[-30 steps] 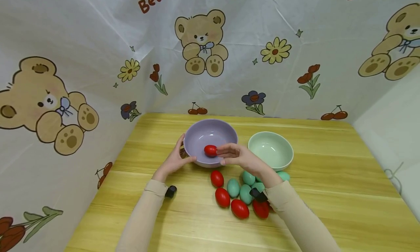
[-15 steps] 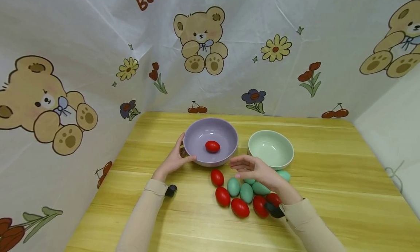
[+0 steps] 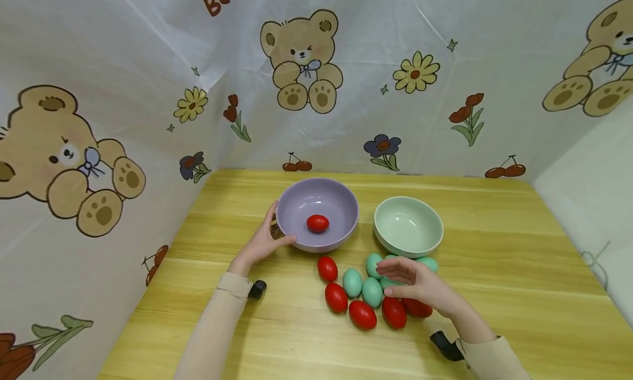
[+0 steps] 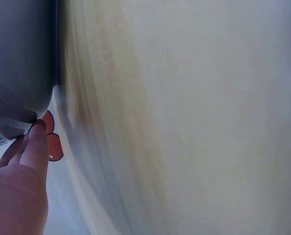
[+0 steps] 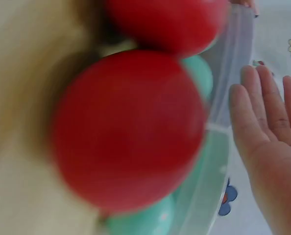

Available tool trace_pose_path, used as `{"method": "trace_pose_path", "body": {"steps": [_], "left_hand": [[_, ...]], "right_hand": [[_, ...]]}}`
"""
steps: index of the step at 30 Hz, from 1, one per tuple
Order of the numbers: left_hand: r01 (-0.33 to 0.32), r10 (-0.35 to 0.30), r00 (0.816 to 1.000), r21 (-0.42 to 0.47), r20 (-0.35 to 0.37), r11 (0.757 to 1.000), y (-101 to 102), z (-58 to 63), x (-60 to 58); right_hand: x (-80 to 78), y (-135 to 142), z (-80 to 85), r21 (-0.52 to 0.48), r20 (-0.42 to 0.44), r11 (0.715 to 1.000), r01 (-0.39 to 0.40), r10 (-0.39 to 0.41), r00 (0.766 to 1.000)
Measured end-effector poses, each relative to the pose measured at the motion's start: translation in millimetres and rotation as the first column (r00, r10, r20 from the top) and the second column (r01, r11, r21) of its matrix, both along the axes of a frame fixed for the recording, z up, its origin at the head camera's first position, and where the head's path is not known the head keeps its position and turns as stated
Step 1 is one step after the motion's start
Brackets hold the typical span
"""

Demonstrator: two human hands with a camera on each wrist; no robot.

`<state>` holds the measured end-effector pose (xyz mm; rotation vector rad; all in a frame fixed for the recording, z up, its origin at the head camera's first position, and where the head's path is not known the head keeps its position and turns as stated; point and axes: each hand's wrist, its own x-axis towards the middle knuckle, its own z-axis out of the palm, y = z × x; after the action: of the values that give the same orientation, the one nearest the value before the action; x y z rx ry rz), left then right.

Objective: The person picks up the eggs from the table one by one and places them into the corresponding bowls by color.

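The left hand [image 3: 261, 244] holds the purple bowl [image 3: 338, 204] by its near left side, the grip clamped on it: thumb at the near rim, fingers along the outer wall. One red egg [image 3: 317, 223] lies in the bottom of this bowl. The right hand [image 3: 424, 285] is above the right part of an egg cluster, its grip apart, with a gap between thumb and fingers. In the right wrist view its fingers extend well to the side of a large, blurred red egg.

On the worktop [image 3: 277, 336], five red eggs [image 3: 362, 314] lie around the near and left edges of the cluster, and several green eggs [image 3: 353, 283] lie among and behind them, some partly hidden by the right hand. The green bowl [image 3: 407, 226] stands just behind the green eggs, to the right of the purple bowl and apart from it. A white sheet [image 3: 361, 28] printed with bears and flowers hangs behind the worktop.
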<state>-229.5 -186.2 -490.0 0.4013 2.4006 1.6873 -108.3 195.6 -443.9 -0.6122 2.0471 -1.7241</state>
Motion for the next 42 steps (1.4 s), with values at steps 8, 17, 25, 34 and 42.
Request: {"method": "trace_pose_path", "body": {"steps": [8, 17, 25, 34, 42], "left_hand": [[0.043, -0.043, 0.999, 0.026, -0.004, 0.999, 3, 17.9, 10.6], [0.02, -0.02, 1.0, 0.04, 0.002, 0.999, 1, 5.2, 5.1], [0.018, -0.018, 1.0, 0.033, 0.0, 0.999, 0, -2.0, 1.6], [0.049, -0.05, 0.999, 0.037, 0.013, 0.998, 4, 29.2, 15.0], [0.049, -0.05, 0.999, 0.028, 0.021, 0.998, 5, 30.9, 15.0]], "right_hand": [[21.2, 26, -14.4, 0.0, 0.004, 0.996, 0.084, -0.084, 0.996], [36.3, 41, -19.1, 0.03, 0.028, 0.981, 0.191, -0.192, 0.981], [39.7, 47, -31.0, 0.11, 0.002, 0.969, 0.219, -0.221, 0.975], [40.4, 51, -37.6, 0.178, -0.038, 0.965, 0.191, -0.187, 0.982], [41.2, 54, -39.9, 0.199, -0.01, 0.963, 0.181, -0.183, 0.983]]}}
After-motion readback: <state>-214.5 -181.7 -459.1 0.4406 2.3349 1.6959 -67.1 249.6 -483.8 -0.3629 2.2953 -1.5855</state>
